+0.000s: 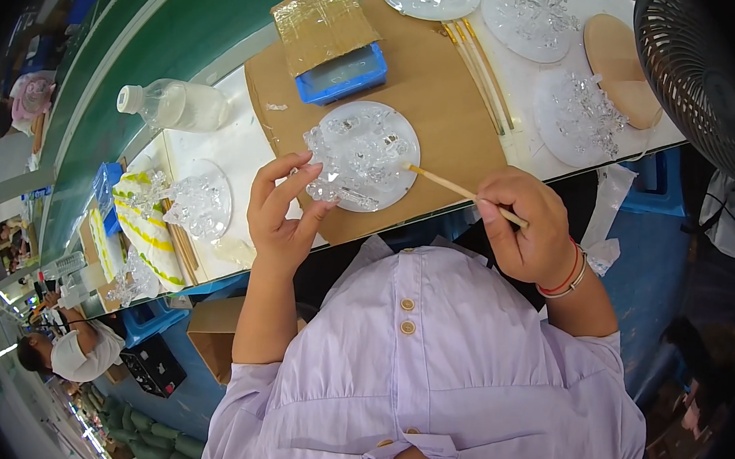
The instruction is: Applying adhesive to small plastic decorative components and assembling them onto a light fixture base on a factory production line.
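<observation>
A round white plate (408, 135) bearing a cluster of clear, glassy pieces (357, 164) lies in front of me on brown cardboard. At the cluster's left edge, my left hand (283, 210) has its thumb and curled fingertips around a clear piece, whose exact shape I cannot make out. My right hand (519, 220) grips a thin wooden-handled brush (449, 184) in a pinch. The brush slants leftward, and its tip meets the right side of the clear cluster.
Behind the plate stands a blue tray (345, 79) partly under a taped cardboard flap (323, 23). Several brushes (487, 75) lie to its right. More plates of clear pieces (579, 117) flank the work, near a black fan (707, 79). A clear bottle (179, 104) is at left.
</observation>
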The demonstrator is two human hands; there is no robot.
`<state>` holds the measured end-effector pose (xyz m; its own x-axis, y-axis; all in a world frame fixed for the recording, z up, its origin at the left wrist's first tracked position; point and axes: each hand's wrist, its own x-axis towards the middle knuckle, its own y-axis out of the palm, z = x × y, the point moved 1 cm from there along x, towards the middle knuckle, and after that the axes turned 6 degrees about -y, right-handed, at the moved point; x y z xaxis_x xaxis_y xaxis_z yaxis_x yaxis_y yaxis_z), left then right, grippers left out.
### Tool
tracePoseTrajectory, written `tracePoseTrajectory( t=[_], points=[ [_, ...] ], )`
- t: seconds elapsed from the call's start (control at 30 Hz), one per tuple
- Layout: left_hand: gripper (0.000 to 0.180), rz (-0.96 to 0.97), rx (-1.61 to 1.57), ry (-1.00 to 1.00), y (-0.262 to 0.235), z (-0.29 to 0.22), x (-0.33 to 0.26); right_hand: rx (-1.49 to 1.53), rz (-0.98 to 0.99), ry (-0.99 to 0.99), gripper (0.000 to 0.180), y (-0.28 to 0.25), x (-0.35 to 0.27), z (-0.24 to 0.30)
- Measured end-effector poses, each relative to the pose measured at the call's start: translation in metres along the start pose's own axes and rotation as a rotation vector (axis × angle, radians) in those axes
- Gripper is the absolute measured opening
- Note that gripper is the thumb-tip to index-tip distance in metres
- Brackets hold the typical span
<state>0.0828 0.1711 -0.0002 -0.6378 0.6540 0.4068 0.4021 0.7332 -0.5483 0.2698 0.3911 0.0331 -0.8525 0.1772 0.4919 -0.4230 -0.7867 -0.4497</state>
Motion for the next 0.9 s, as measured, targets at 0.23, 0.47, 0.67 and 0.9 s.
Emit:
tracePoseTrajectory(
  t=[0.23, 0.47, 0.67, 0.9],
  points=[
    [0.039, 0.021, -0.020, -0.027, 0.002, -0.003, -0.007, 0.003, -0.002, 0.042, 0.003, -0.001, 0.003, 0.000],
    [0.042, -0.074, -0.001, -0.048, 0.004, -0.011, -0.019, 0.073, -0.141, 0.157, 0.007, -0.011, -0.007, -0.013],
    [0.038, -0.105, -0.050, -0.108, 0.009, -0.019, -0.022, 0.228, -0.399, 0.195, 0.009, 0.006, -0.009, -0.028],
    [0.037, -0.097, -0.009, -0.124, 0.007, -0.019, -0.021, 0.093, -0.249, 0.063, 0.008, 0.020, 0.001, -0.042]
  ],
)
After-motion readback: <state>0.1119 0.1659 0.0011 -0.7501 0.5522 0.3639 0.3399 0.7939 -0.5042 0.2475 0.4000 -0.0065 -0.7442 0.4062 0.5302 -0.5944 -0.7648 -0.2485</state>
